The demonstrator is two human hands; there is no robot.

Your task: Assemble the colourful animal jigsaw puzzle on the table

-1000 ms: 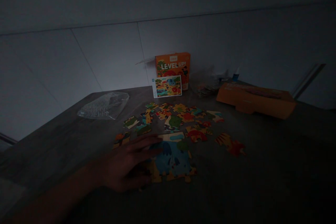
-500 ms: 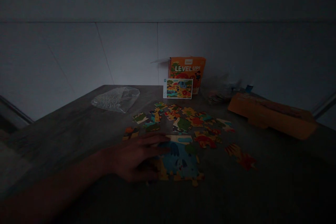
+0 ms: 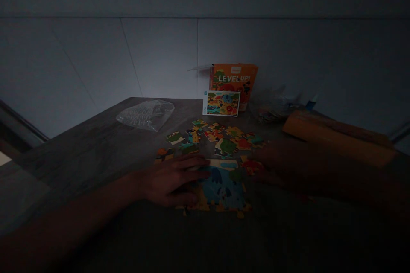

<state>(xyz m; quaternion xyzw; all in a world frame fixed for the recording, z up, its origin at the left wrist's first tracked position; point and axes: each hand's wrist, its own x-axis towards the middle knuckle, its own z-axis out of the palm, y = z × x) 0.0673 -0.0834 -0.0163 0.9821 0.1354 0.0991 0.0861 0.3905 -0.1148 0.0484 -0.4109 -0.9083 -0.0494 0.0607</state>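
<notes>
A joined section of jigsaw puzzle (image 3: 224,190) with a blue elephant lies on the table in front of me. My left hand (image 3: 173,179) rests flat on its left side, fingers stretched out and apart. At the right, my right hand (image 3: 272,164) is dark and blurred; it reaches over the table beside a red and yellow puzzle piece (image 3: 250,165). Whether its fingers touch that piece I cannot tell. Behind the joined section several loose puzzle pieces (image 3: 225,146) are spread, one of them green and white.
A picture card (image 3: 222,103) leans against an orange "LEVEL UP!" box (image 3: 235,77) at the back. A clear plastic bag (image 3: 145,115) lies back left. Another bag with pieces (image 3: 272,113) and an orange box part (image 3: 336,138) sit at the right. A pale wall stands behind.
My right hand has come into view from the right, now covering some pieces there. My left hand stays on the joined puzzle section. The whole view has shifted slightly.
</notes>
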